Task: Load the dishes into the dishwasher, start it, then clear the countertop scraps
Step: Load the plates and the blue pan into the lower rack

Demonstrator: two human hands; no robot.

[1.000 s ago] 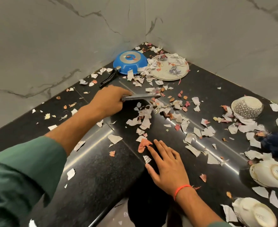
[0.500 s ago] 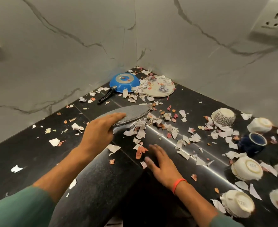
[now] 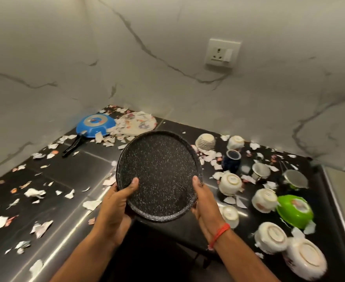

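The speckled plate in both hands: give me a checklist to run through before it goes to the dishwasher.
1. Grip: left hand and right hand both hold the rim of the speckled plate, thumbs on the face: ok.
2. Plate lifted off the countertop: ok.
3. Plate face free of scraps: ok.
4. Underside clean: cannot tell, hidden.
5. Dishwasher open and ready: cannot tell, not in view.
6. Other dishes waiting: not ok, the blue pan, green bowl and upturned cups sit among paper scraps.
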